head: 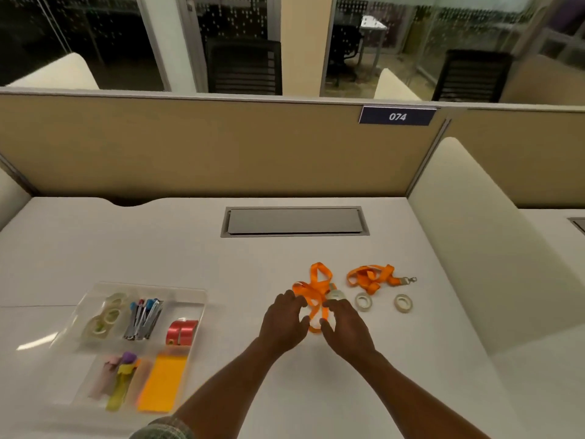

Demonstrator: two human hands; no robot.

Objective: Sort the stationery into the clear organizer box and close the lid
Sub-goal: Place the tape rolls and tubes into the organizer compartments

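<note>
On the white table (221, 264), right of centre: both hands set on the near lanyard (313, 296), apparently to gather its loose strap into a bundle small enough for one compartment. Left hand (286, 318) with fingers bent down over the strap's left loops, thumb pressed to the lowest loop. Right hand (345, 324) likewise curled, thumb against the same loop from the other side, fingertips reaching a small tape roll (335, 294) lying on or against the strap; held or merely touched, not discernible. Near lanyard: flat orange band, sprawled in several open loops, limp, probably prone to spreading again unless folded. Just beyond to the right, a second lanyard (370, 278), bunched, metal clip at its far right end; in front of it, a middle tape roll (363, 301) and a right tape roll (403, 303), both flat on the table. Well apart to the left, the clear box (202, 299), open, holding stored tape (106, 312), pens or clips (144, 316), red ribbon (182, 332) and an orange pad (161, 381). Lid not identifiable. Sorting judged partly done.
</note>
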